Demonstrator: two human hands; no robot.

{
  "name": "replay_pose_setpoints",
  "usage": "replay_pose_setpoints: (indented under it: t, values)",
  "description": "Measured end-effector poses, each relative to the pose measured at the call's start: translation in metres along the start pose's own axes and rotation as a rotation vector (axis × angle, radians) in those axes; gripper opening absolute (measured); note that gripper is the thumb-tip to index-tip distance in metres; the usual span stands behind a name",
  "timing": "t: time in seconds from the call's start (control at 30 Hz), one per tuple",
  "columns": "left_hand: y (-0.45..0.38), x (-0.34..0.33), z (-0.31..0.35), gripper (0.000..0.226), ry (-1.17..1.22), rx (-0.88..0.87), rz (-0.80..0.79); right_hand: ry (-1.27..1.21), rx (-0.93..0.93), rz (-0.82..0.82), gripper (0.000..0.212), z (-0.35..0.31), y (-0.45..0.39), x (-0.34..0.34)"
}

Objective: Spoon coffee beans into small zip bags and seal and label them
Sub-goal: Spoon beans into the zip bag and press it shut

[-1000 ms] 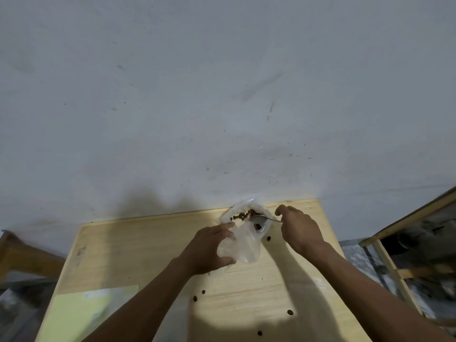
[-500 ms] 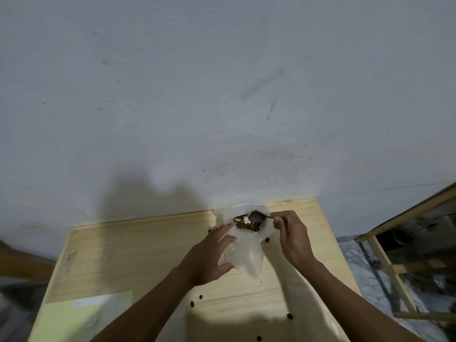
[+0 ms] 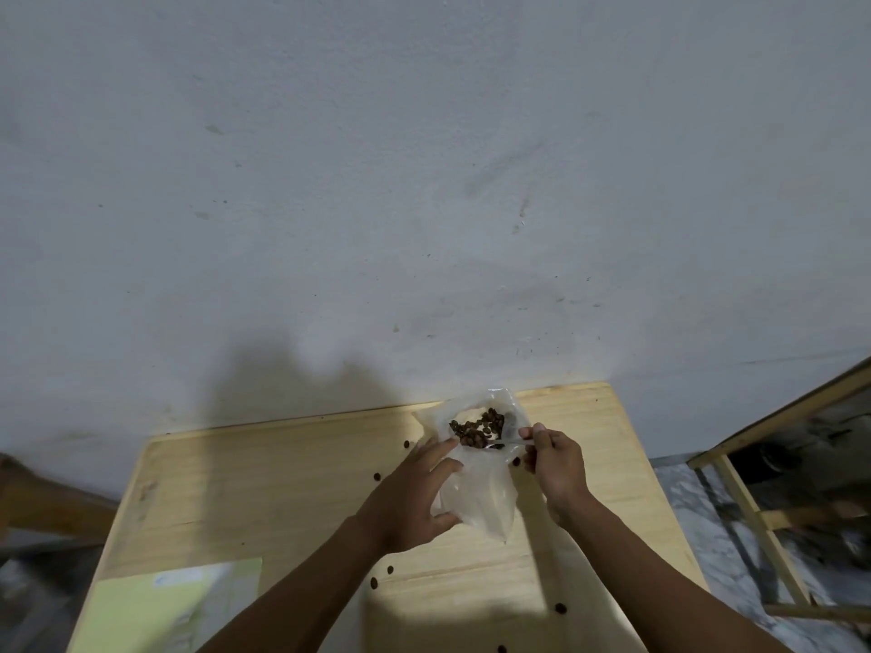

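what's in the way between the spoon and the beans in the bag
Nothing visible. The right hand pinches the spoon at the open mouth of the bag, right beside the beans; the left hand holds the bag.

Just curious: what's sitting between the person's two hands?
In the head view, the clear plastic bag of coffee beans lies between left hand and right hand.
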State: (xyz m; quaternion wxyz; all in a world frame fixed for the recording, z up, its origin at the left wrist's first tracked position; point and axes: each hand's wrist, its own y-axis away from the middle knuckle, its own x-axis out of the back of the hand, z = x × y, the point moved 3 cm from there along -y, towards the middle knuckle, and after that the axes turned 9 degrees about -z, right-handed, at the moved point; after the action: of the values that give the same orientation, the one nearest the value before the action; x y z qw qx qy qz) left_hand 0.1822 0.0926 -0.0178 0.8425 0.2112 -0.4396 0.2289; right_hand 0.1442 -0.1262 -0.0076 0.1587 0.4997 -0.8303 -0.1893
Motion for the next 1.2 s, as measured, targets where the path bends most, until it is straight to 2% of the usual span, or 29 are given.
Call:
replay_pose_setpoints:
  t: [0.17, 0.27, 0.67, 0.9, 1.07, 1.2]
  values:
    - [0.011, 0.011, 0.003, 0.062, -0.072, -0.021, 0.163, -0.008, 0.087, 0.071, 0.035, -0.015, 0.005, 0.010]
    - [0.019, 0.016, 0.004, 0.061, -0.075, 0.038, 0.228, 0.008, 0.136, 0.083, 0.036, -0.029, 0.011, 0.018]
    - [0.023, 0.035, 0.006, 0.063, -0.078, 0.421, 0.183, 0.006, 0.302, 0.057, 0.040, -0.083, 0.048, 0.031]
    - [0.017, 0.040, 0.016, 0.067, -0.061, 0.428, 0.179, 0.243, 0.464, -0.085, 0.033, -0.085, 0.068, 0.015]
    - [0.017, 0.038, 0.020, 0.057, 0.024, 0.419, 0.173, 0.458, 0.660, -0.220, 0.021, -0.082, 0.078, 0.003]
    - [0.021, 0.036, 0.017, 0.053, 0.059, 0.446, 0.148, 0.433, 0.700, -0.197, 0.023, -0.084, 0.077, 0.007]
